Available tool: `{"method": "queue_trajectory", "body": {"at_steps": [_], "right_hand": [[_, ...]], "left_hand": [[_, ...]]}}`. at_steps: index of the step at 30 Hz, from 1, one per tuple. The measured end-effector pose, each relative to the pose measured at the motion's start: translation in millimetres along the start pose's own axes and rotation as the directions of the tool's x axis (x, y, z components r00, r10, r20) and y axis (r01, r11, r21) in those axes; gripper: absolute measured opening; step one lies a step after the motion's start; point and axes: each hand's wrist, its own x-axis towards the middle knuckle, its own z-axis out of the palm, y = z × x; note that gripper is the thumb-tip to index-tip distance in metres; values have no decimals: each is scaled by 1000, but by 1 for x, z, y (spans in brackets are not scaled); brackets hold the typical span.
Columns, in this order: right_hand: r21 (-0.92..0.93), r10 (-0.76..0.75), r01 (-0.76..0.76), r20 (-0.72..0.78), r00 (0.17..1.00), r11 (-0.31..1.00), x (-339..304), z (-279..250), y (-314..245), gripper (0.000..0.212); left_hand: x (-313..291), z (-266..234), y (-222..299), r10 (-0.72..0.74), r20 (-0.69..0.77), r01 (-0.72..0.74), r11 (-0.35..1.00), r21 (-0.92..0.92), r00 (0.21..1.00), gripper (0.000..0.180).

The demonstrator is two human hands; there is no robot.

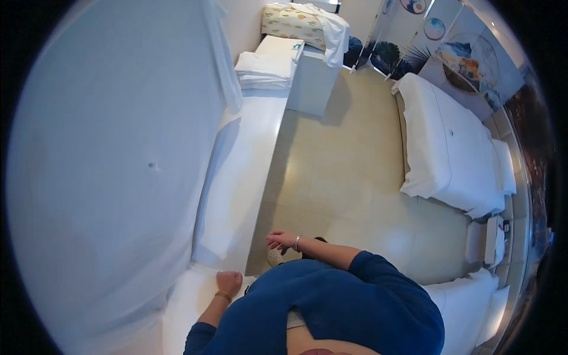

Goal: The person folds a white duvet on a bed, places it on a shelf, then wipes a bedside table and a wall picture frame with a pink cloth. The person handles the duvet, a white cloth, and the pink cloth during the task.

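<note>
My left hand [229,283] is curled into a fist with a band at its wrist, close to the white surface at the near end of a long white bench [236,171]. Nothing shows in it. My right hand [280,240], with a bracelet on the wrist, hangs in front of my body with its fingers loosely bent and apart, holding nothing. Below it a pale shoe with holes [276,257] shows on the floor. A large white sheet [112,148] spreads over the left side, beside the bench.
Folded white linens [263,71] lie at the bench's far end, by a white cabinet [312,83] carrying a patterned bundle [293,25]. A white-covered bed [435,142] stands right, with another bed [461,302] nearer. Between these beds is a bedside stand [496,239]. Tiled floor [349,160] runs between.
</note>
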Motion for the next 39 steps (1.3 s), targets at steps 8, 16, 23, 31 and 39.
{"method": "queue_trajectory", "body": {"at_steps": [8, 16, 23, 31, 39], "right_hand": [[310, 54, -5, -149, 987, 951, 12, -150, -35, 26], [275, -166, 246, -285, 944, 930, 78, -312, -148, 19], [395, -155, 411, -539, 828, 822, 28, -465, -234, 18], [537, 18, 351, -565, 825, 767, 64, -560, -266, 17], [474, 52, 416, -706, 707, 776, 79, -671, -391, 20]], "left_hand": [[143, 22, 30, -33, 4, 34, 991, -126, 999, 33], [388, 11, 146, 231, 49, -210, 940, -270, 972, 25], [620, -97, 299, 302, -66, -297, 836, -461, 951, 13], [833, -150, 337, 432, -451, -473, 881, 24, 781, 57], [974, -166, 347, 370, 193, -401, 902, 158, 909, 35]]}}
